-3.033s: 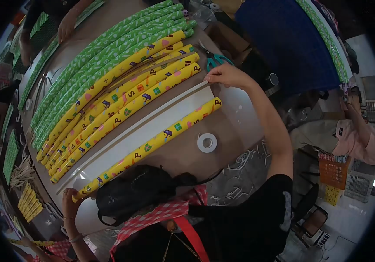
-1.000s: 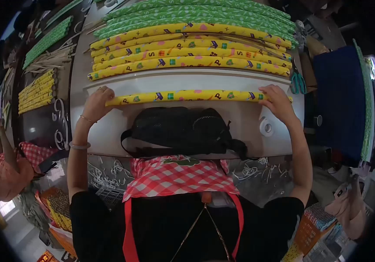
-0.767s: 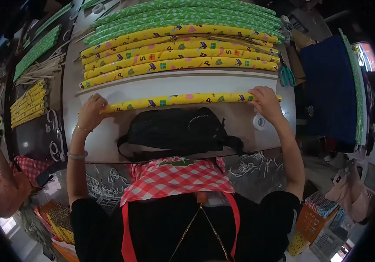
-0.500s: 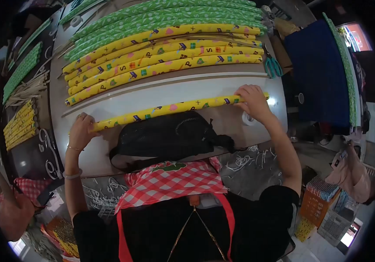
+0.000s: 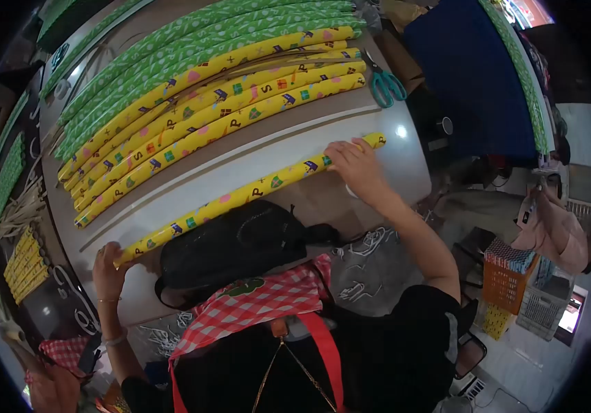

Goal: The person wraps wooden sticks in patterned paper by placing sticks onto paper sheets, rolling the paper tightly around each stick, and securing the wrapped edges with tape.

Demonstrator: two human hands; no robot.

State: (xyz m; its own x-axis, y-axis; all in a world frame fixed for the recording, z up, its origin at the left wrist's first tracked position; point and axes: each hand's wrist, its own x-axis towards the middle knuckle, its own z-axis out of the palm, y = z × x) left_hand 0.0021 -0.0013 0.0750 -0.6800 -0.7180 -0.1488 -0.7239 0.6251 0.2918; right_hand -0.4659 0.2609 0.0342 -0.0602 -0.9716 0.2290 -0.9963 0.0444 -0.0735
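A roll of yellow wrapping paper (image 5: 223, 204) with a colourful print slants across the near part of the table. Around its right part, a little short of the end, the fingers of my right hand (image 5: 356, 171) are closed. My left hand (image 5: 108, 272) is closed at the lower left end and partly hides it. Just below the roll lies a black bag (image 5: 230, 241). Beyond the roll, a long thin strip (image 5: 233, 170) runs nearly parallel to it.
Several yellow rolls (image 5: 220, 127) and green rolls (image 5: 192, 62) lie side by side farther back. Teal-handled scissors (image 5: 386, 88) rest right of them. A dark blue surface (image 5: 471, 82) stands at the right, with an orange crate (image 5: 509, 281) on the floor below. Other people are at both sides.
My view has turned, so the table and rolls appear more slanted. The held roll's right end now sticks out farther past my right hand. Both hands keep hold of it.
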